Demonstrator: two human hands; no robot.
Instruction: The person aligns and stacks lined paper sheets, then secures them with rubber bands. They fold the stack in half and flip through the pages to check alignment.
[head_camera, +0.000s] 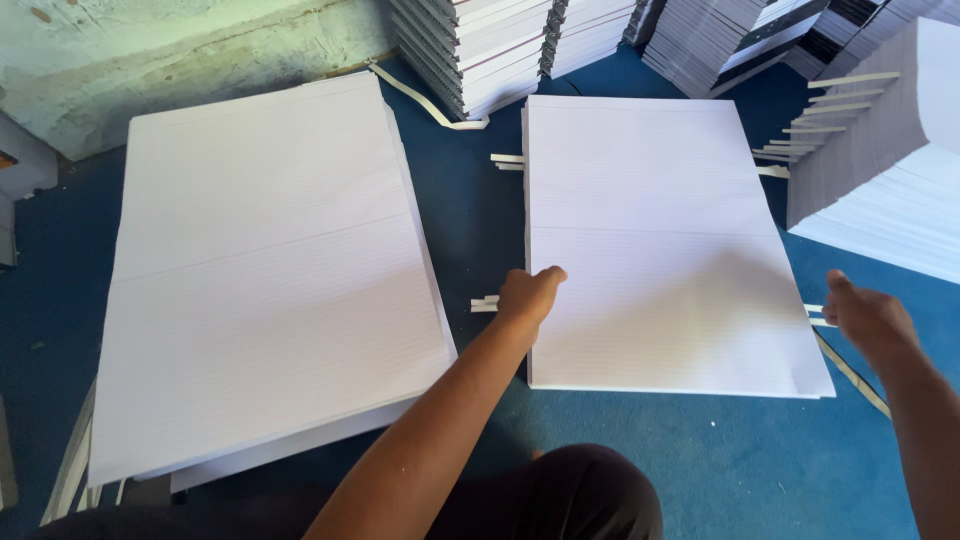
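Two stacks of large white ruled sheets lie on a blue floor covering. The right stack (660, 230) is squared up, with thin paper slips poking out of its sides. My left hand (528, 295) rests on that stack's left edge, fingers curled over the top sheet. My right hand (868, 312) hovers just off the stack's right edge, fingers loosely apart, holding nothing. The left stack (265, 260) is larger and slightly fanned at its lower edge; neither hand touches it.
Tall piles of bound paper blocks (500, 45) stand at the back, with more (880, 170) leaning at the right. Loose paper strips (430, 105) lie on the blue covering (470, 210). A worn pale wall (150, 60) is at the back left. My dark-clothed knee (570, 495) is at the bottom.
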